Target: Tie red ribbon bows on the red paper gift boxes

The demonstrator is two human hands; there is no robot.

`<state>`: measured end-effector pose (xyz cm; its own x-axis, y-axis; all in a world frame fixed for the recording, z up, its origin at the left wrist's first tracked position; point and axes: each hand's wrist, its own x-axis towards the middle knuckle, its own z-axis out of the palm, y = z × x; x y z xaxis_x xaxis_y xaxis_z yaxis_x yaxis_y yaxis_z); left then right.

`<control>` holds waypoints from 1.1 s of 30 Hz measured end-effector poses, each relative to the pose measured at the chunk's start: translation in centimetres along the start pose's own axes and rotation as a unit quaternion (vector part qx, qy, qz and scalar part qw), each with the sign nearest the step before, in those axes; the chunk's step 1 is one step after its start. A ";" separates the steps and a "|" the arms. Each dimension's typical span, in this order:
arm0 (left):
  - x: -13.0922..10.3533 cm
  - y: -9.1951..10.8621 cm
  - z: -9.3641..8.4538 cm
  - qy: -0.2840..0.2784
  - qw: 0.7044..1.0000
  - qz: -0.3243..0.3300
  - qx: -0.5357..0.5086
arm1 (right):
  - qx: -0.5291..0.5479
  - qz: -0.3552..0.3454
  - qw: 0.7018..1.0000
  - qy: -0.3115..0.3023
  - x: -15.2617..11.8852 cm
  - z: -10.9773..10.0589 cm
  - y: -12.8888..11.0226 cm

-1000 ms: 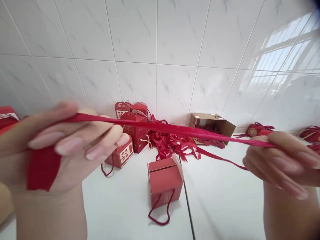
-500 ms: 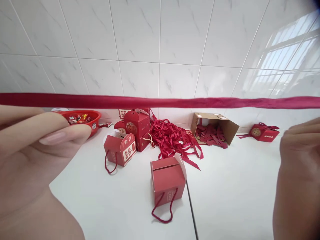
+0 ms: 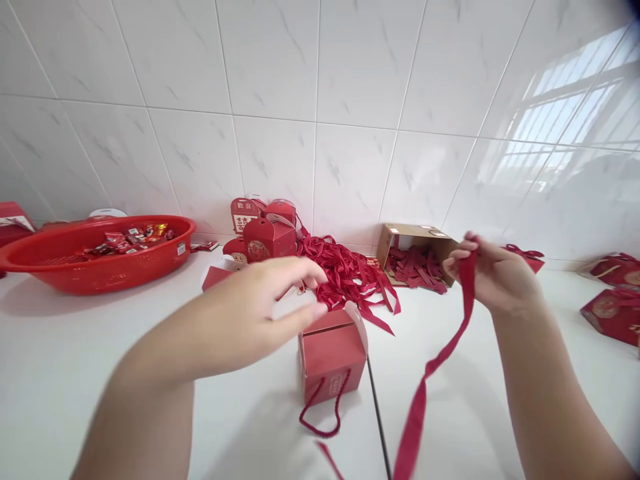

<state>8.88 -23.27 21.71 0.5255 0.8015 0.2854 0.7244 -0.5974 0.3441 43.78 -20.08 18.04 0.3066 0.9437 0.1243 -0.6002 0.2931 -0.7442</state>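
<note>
A dark red ribbon (image 3: 451,343) hangs from my right hand (image 3: 495,270), pinched between closed fingers, and its length runs down past the bottom edge of the view. My left hand (image 3: 265,310) is open, thumb and fingers apart with nothing between them. It hovers just left of and above a red gift box (image 3: 334,357) with a twisted cord handle (image 3: 323,433). That box stands upright on the white table, its top flaps partly raised. Behind the left hand, another red box (image 3: 215,277) is mostly hidden.
Loose red ribbons (image 3: 350,267) lie heaped by the tiled wall. A cardboard box (image 3: 417,233) on its side holds dark red strips. Several red boxes (image 3: 270,240) stand behind my left hand. A red basin (image 3: 100,277) with wrapped sweets sits left; ribbon-tied boxes (image 3: 613,313) are at right.
The ribbon was stretched level between both hands close to the camera. My left hand has let go and moved right toward the box; my right hand has moved away with the ribbon hanging.
</note>
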 end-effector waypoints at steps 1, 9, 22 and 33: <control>0.6 0.7 0.8 -0.036 0.999 0.019 0.026 | -0.078 0.025 0.995 -0.056 -0.3 0.2 0.4; 4.0 1.3 5.5 -0.132 0.983 0.059 0.111 | -0.507 0.180 0.760 -0.365 -2.3 2.4 4.6; 5.3 1.3 7.9 -0.188 0.978 0.060 0.069 | -0.447 0.204 0.769 -0.409 -2.2 2.8 7.6; 5.9 0.2 7.5 -0.202 0.977 0.070 -0.001 | -0.447 0.203 0.752 -0.441 -2.7 2.9 6.6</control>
<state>15.47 -18.52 16.76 0.7529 0.6565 -0.0458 0.6321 -0.7020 0.3280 36.86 -20.22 14.74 -0.6123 0.7783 -0.1389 0.3445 0.1045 -0.9329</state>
